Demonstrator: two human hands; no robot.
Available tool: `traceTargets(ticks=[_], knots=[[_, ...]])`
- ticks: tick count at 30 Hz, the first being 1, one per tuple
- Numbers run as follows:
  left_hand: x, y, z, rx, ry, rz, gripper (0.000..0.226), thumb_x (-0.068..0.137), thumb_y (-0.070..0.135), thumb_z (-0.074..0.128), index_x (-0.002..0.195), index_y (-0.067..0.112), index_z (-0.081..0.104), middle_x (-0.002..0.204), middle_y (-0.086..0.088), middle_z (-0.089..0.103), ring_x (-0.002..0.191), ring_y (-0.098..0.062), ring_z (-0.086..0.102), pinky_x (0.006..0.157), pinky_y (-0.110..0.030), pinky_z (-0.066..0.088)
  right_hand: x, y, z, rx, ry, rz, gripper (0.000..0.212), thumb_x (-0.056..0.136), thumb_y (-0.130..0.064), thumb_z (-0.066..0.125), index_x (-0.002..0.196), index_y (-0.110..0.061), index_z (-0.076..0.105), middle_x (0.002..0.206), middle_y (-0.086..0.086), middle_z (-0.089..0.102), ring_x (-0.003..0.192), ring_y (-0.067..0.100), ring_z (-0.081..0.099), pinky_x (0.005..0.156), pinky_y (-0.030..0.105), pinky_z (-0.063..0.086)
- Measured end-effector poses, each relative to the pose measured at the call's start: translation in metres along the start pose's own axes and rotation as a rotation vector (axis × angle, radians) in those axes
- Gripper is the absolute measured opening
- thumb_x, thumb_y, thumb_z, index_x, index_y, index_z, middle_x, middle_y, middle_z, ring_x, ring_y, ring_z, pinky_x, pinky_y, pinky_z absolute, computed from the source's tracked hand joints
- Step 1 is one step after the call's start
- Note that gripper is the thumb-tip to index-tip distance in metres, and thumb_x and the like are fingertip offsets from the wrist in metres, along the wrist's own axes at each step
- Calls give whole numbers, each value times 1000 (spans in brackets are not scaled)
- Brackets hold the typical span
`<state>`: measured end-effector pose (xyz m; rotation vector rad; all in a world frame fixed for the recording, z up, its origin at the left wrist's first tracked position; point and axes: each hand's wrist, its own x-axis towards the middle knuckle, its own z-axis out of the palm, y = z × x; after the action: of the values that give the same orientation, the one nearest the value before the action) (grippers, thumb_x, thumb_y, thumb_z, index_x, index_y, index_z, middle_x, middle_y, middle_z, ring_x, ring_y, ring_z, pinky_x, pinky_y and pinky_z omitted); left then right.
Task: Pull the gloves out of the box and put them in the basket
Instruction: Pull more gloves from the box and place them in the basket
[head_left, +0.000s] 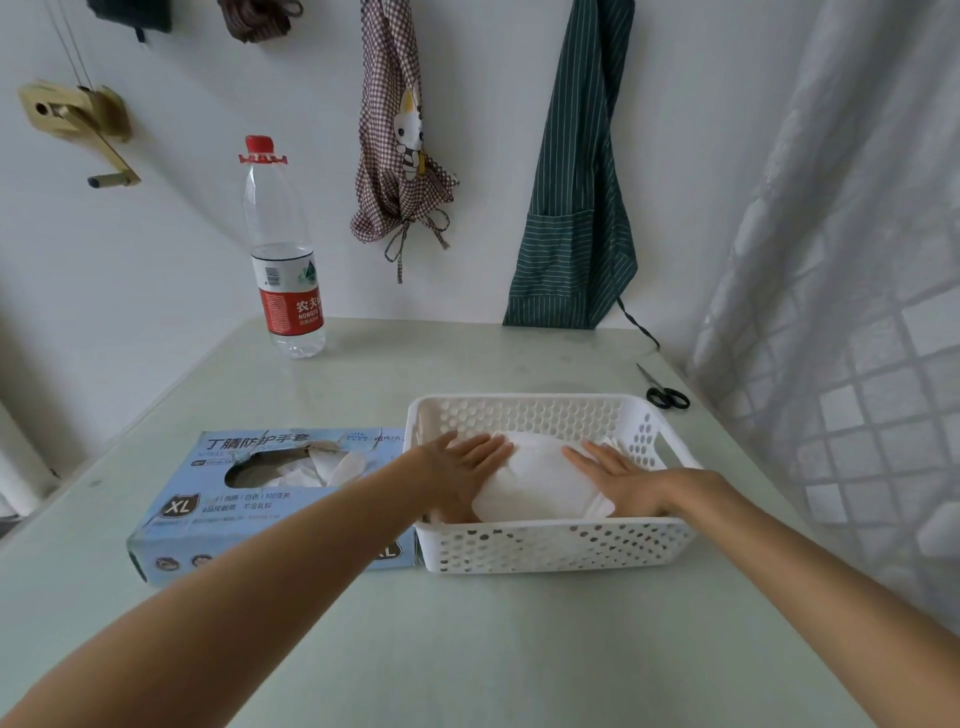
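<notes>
Both my forearms reach forward over the bench (467, 649) into the white basket (556, 545). My left hand (462, 462) lies palm down, fingers (493, 448) extended and flat against the left side of the white gloves (540, 483); my right hand (618, 475) lies flat on their right side, fingers pointing left and forward. Neither hand grips anything; both press open-palmed. The gloves form a stack inside the basket, long axis running near to far. The blue box (249, 499) touches the basket's left wall, more gloves showing in its top opening. A water bottle (283, 260) and scissors (665, 392) stand farther back; two aprons hang on the white wall.
</notes>
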<state>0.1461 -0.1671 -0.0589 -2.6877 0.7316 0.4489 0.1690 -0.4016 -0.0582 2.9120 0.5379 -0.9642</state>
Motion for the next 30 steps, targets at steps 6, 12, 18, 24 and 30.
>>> traceTargets(ticks=[6,12,18,24,30], knots=[[-16,0,-18,-106,-9,-40,102,85,69,40,148,16,-20,158,-1,-19,145,-15,-14,116,-39,-11,-12,-4,-10,7,50,-26,103,89,-47,59,147,-29,-23,154,-5,-30,143,16,-23,119,44,-1],[-53,-12,-42,39,-173,-188,95,85,74,31,152,16,-3,159,-2,-9,144,-16,-17,116,-42,-13,-33,5,-19,195,395,-75,68,90,-37,62,148,-29,27,157,-6,16,143,14,19,114,31,24],[-63,-9,-36,2,-191,-192,80,91,65,32,151,14,17,160,0,-1,145,-15,-13,117,-41,-10,-33,-6,-16,-8,339,56,51,92,-31,58,140,-29,41,152,-4,27,137,16,33,105,31,36],[-121,-89,-31,-671,126,-200,60,96,43,46,148,34,19,158,11,8,145,-12,6,118,-40,7,-44,-67,-39,169,643,-63,29,95,-34,52,124,-34,55,128,-11,53,113,12,54,92,32,45],[-162,-131,50,-780,183,-381,96,68,73,53,148,35,17,157,9,14,144,-12,13,116,-36,14,-17,-180,-24,312,712,-377,31,93,-31,56,124,-38,56,120,-16,53,114,5,48,91,25,41]])
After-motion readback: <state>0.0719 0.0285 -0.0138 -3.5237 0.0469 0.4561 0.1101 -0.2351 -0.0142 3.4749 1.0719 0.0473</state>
